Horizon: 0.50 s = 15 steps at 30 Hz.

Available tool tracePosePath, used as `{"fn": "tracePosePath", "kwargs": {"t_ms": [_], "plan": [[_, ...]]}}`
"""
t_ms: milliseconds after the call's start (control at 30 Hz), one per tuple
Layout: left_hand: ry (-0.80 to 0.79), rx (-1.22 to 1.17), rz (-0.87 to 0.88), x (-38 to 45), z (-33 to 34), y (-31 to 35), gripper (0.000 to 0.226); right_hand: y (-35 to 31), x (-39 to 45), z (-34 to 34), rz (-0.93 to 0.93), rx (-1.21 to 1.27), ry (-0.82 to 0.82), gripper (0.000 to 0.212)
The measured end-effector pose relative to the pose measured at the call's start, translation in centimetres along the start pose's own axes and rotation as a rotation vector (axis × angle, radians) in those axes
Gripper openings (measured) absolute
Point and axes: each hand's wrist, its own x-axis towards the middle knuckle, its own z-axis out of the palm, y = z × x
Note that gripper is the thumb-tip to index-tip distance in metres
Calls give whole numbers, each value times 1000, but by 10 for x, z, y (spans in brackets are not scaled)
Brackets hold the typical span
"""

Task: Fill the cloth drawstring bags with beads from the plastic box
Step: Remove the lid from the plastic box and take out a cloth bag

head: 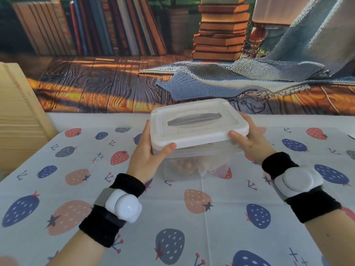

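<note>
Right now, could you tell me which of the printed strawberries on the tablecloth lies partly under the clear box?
The red strawberry at the plastic box's near right corner; it shows through the clear wall, whereas the other strawberries lie uncovered on the tablecloth.

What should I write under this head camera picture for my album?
Both hands, left and right, grip the white lid of a clear plastic box on a strawberry-print tablecloth.
</note>
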Motion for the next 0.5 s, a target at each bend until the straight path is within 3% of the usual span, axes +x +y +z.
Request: {"fn": "tracePosePath", "kwargs": {"t_ms": [167,267,333,433,500], "plan": [[49,339,82,23,-5,18,89,-13,4,1,-4,227,194,45],[-54,349,130,38,0,34,92,-22,6,-11,85,612,313,39],[-195,376,106,44,10,43,94,-23,6,-28,128,741,453,34],[-365,462,51,51,24,46,79,-11,4,-60,174,806,686,31],[-441,501,43,54,22,41,55,2,2,-80,214,852,774,31]]}}
